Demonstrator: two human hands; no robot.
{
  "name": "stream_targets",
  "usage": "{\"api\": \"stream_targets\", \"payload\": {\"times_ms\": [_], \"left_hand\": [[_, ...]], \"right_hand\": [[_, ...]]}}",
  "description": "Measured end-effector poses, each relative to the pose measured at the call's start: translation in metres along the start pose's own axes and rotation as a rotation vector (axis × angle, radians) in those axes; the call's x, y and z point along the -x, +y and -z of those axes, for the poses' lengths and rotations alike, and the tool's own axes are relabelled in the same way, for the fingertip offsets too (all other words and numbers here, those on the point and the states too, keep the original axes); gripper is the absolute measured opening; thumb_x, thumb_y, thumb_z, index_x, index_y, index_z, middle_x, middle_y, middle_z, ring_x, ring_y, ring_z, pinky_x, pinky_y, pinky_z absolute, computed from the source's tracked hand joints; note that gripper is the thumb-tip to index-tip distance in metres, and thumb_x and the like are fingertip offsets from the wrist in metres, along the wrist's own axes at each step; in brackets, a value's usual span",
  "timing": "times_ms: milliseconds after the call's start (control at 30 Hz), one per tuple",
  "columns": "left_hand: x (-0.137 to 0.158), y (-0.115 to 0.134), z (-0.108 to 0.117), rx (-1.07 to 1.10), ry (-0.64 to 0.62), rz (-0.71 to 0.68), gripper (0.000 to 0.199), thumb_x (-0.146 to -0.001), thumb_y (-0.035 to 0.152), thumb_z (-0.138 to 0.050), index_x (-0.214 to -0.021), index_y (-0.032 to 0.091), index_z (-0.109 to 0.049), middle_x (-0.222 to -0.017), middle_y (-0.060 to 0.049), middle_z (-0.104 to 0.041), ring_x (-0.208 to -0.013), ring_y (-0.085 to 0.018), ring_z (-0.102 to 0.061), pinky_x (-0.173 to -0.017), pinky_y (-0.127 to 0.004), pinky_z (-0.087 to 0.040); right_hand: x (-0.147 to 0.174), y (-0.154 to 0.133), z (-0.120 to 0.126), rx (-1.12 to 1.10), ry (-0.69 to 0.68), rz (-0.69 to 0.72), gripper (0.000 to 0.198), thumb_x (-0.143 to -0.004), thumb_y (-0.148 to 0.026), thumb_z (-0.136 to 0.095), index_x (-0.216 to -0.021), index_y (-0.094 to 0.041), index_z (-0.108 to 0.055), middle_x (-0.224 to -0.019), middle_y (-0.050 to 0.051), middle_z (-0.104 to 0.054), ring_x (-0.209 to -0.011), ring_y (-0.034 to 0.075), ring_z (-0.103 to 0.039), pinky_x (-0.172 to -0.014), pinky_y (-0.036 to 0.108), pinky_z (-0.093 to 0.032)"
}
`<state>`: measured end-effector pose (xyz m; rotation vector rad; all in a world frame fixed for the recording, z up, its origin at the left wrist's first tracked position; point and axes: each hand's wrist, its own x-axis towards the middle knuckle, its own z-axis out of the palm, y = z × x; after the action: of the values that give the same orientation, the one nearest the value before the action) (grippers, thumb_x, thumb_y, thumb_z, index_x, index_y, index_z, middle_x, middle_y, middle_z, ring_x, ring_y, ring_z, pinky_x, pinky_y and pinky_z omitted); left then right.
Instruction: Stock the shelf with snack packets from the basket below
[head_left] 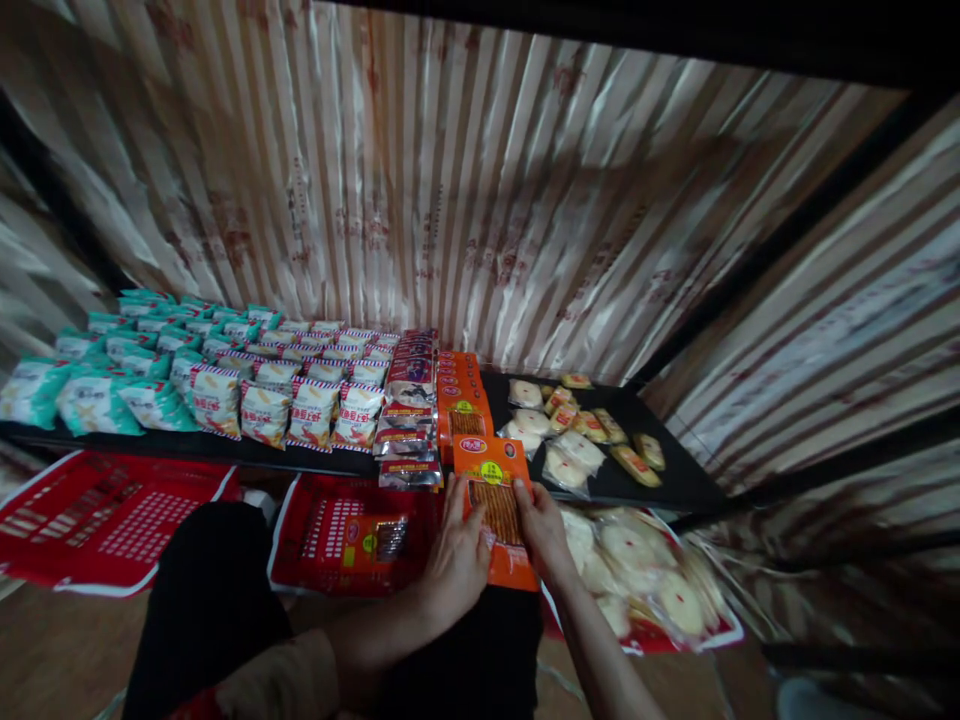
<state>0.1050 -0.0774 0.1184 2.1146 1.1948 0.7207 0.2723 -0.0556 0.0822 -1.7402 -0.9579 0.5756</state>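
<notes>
Between my left hand and my right hand is an orange snack packet with a clear window onto brown strips. My fingers grip it along both sides, in front of the shelf edge. Just behind it, more orange snack packets lie in an overlapping row on the black shelf. A column of dark red and silver packets stands directly left of that row. Below my left forearm, another orange packet rests in a red basket.
White striped snack bags and teal snack bags fill the shelf's left side. Wrapped round flatbreads and small yellow packets lie on the right. A basket of round flatbreads and another red basket sit below.
</notes>
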Motion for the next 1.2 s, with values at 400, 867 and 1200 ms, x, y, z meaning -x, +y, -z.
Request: {"api": "stream_targets", "payload": {"times_ms": [400, 867, 1200], "left_hand": [[-0.07, -0.007, -0.016, -0.082, 0.024, 0.108, 0.05, -0.075, 0.015, -0.045, -0.123, 0.004, -0.055, -0.147, -0.015, -0.034, -0.14, -0.03, -0.012, -0.115, -0.046, -0.024], [-0.112, -0.01, -0.017, -0.105, 0.04, 0.219, 0.06, -0.074, 0.022, -0.045, -0.128, -0.006, -0.047, -0.147, -0.02, -0.03, -0.141, -0.032, -0.007, -0.114, -0.045, -0.021], [-0.118, -0.013, -0.024, -0.119, 0.028, 0.266, 0.06, -0.075, 0.018, -0.044, -0.131, -0.003, -0.045, -0.145, -0.018, -0.035, -0.141, -0.03, -0.007, -0.116, -0.045, -0.019]], "right_hand": [[-0.074, 0.003, -0.03, 0.13, -0.068, 0.028, 0.054, -0.076, -0.043, -0.046, -0.117, -0.01, -0.055, -0.076, 0.008, -0.069, -0.068, 0.023, -0.066, -0.064, 0.033, -0.051], [-0.115, 0.004, -0.062, 0.39, -0.036, 0.176, 0.045, -0.084, -0.027, -0.037, -0.113, -0.005, -0.063, -0.111, 0.017, -0.066, -0.104, 0.024, -0.062, -0.093, 0.034, -0.045], [-0.117, 0.0, -0.066, 0.546, -0.081, 0.266, 0.041, -0.086, -0.025, -0.038, -0.114, -0.005, -0.061, -0.103, 0.019, -0.061, -0.093, 0.024, -0.06, -0.088, 0.034, -0.046]]}}
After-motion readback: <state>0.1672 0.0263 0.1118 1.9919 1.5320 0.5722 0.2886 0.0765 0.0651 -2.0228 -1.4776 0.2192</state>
